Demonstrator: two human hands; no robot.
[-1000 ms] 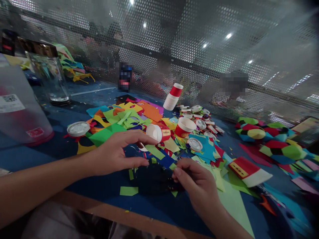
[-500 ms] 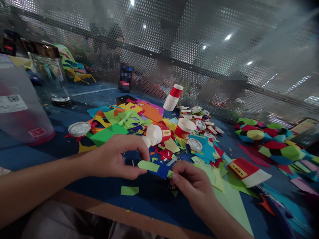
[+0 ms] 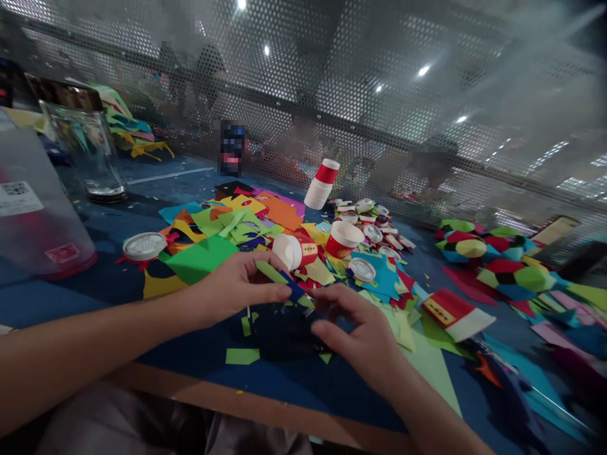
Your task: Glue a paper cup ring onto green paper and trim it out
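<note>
Far left of the tabletop (image 3: 57,297): a translucent jug (image 3: 33,208) and a clear glass (image 3: 88,151), both untouched. A round white lid (image 3: 143,246) lies by a green paper sheet (image 3: 202,256).

Left hand (image 3: 232,284): grip nearly closed, thumb and forefinger pinching a small strip of green and blue paper (image 3: 282,281), held just above the dark blue surface at centre. Under it lies a dark paper piece (image 3: 284,332), with a loose green scrap (image 3: 242,356) near the table edge.

Right hand (image 3: 365,335): fingers loosely spread over the dark piece, holding nothing that I can see; fingertips near the strip's right end, contact not certain.

Behind the hands: a paper cup on its side (image 3: 294,251), an upright red cup (image 3: 342,239), a stack of cups (image 3: 321,184), cut cup bottoms and coloured offcuts. Right: a flattened red-and-white cup piece (image 3: 455,314) and several multicoloured paper balls (image 3: 469,243).

Judgement: some pieces are finished; the strip in hand is not yet fixed to anything, and much cut stock is unused.
</note>
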